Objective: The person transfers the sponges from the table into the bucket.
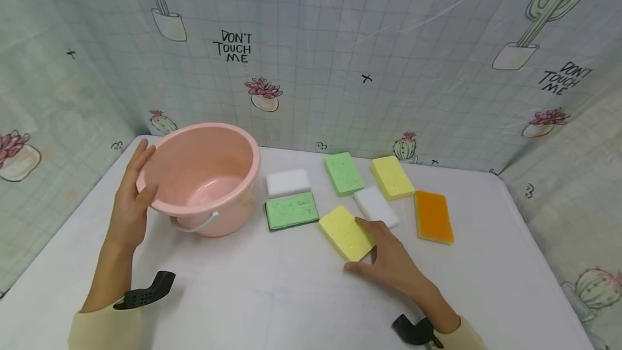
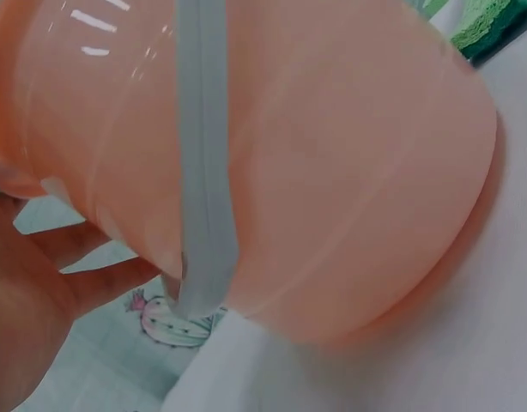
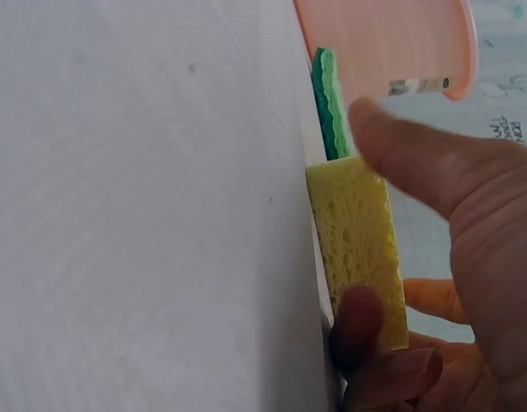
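A pink bucket [image 1: 233, 215] with a pale handle [image 1: 199, 227] stands tilted at the left of the table. My left hand [image 1: 130, 204] grips its rim, thumb over the edge and fingers along the outer left side. In the left wrist view the fingertips vanish behind the bucket wall [image 2: 349, 172]. At a yellow sponge [image 1: 345, 234] near the table's middle, my right hand [image 1: 389, 261] has fingers at the right end and the thumb spread by the near corner. The right wrist view shows the thumb apart from the yellow sponge [image 3: 354, 240], with fingertips at its other end.
Beside the bucket lie a white sponge [image 1: 288, 183] and a green sponge with a dark underside [image 1: 291, 211]. Farther right are another green sponge [image 1: 344, 174], a white one [image 1: 375, 207], a second yellow one [image 1: 391, 177] and an orange one [image 1: 433, 217]. A patterned curtain [image 1: 330, 69] rises behind.
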The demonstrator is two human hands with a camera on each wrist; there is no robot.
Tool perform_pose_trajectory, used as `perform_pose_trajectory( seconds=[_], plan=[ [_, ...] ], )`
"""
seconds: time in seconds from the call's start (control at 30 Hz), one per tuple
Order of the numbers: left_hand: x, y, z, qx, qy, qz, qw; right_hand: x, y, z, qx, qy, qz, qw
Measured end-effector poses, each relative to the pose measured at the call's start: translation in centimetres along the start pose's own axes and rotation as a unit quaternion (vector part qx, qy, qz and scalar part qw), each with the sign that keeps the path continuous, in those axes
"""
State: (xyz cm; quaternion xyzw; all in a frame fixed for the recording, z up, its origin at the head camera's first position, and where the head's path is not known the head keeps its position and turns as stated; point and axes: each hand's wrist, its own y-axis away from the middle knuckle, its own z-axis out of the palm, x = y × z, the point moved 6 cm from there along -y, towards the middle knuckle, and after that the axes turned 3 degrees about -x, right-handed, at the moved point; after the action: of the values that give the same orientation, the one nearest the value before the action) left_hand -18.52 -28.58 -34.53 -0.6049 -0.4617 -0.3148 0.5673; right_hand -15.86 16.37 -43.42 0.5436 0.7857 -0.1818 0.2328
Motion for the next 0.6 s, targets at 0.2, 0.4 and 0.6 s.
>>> perform_pose_trajectory(
  seconds=[0.2, 0.4, 0.6],
  plan=[
    [-0.01, -0.05, 0.09, -0.033, 0.044, 0.024, 0.9982, 0.21, 0.0, 0.17, -0.01, -0.006, 0.024, 1.0],
    [0.14, 0.2, 0.2, -0.056, 0.065, 0.036, 0.9956, 0.37, -0.14, 0.15, -0.017, -0.035, 0.048, 0.998],
    [0.35, 0.38, 0.4, -0.068, 0.039, 0.028, 0.9966, 0.32, -0.29, -0.07, -0.005, -0.042, 0.036, 0.998]
  ],
)
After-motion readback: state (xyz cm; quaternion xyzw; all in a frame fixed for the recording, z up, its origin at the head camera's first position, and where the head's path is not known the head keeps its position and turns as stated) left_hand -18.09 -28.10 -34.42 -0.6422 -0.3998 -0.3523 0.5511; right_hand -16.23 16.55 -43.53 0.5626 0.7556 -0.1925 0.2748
